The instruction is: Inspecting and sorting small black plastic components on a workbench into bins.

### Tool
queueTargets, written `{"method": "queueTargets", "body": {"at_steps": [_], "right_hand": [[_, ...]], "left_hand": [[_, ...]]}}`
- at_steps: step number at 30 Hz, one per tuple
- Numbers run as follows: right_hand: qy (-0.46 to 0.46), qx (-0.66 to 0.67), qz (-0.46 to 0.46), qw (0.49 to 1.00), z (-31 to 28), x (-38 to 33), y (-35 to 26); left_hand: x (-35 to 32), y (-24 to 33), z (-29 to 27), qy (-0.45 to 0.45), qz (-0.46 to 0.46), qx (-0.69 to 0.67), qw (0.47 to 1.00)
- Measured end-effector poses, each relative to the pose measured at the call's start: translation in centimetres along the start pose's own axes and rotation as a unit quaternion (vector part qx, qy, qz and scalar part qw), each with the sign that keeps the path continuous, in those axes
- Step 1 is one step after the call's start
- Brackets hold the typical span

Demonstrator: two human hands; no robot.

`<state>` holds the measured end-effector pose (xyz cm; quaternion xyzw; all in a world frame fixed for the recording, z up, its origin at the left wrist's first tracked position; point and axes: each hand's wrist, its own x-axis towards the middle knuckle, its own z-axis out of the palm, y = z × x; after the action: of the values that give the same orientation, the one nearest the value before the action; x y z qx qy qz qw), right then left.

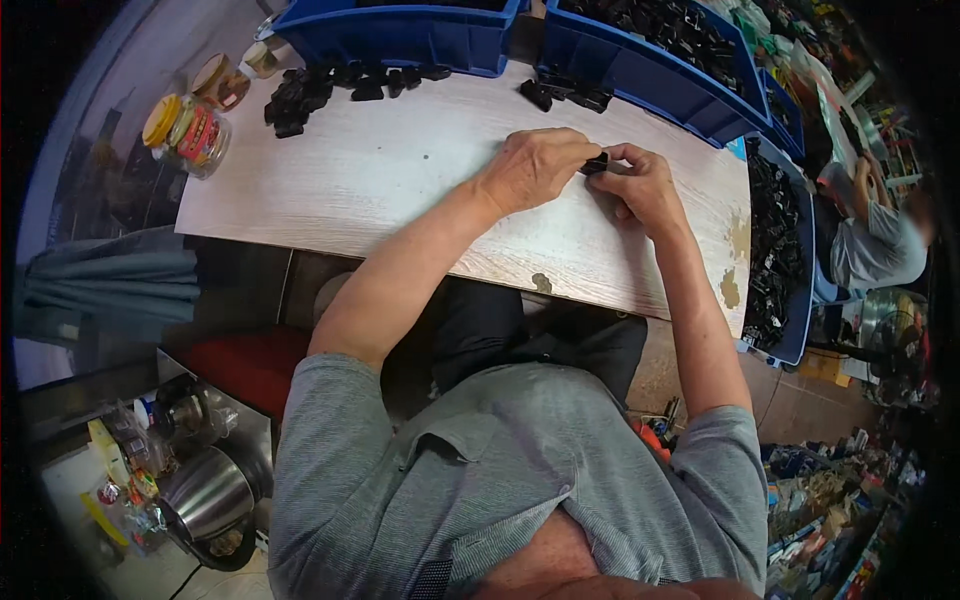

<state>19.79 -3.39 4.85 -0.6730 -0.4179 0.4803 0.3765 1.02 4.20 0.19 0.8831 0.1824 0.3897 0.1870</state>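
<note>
The table (380,190) has a pale wood-grain face, smooth with a slight sheen, worn to rough brown patches (730,288). The bins (400,40) are smooth, faintly glossy plastic. The held piece (597,164) and the piled pieces (297,98) look like hard black plastic. The pot (208,495) is shiny metal; the shirt (500,430) and curtain (110,285) are matt cloth.

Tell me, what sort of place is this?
Probably a small workshop: blue bins holding many small black parts, more such parts lying in clusters on a worn table, and another person at the far right.
</note>
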Motion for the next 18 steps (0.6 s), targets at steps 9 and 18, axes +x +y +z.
{"method": "queueTargets", "body": {"at_steps": [9, 18], "right_hand": [[-0.009, -0.011, -0.017, 1.000, -0.3, 0.6, 0.7], [-0.009, -0.007, -0.006, 1.000, -0.3, 0.6, 0.9]], "left_hand": [[0.0, -0.6, -0.2, -0.040, 0.014, 0.001, 0.999], [-0.1, 1.1, -0.6, -0.054, 0.022, 0.054, 0.997]]}}
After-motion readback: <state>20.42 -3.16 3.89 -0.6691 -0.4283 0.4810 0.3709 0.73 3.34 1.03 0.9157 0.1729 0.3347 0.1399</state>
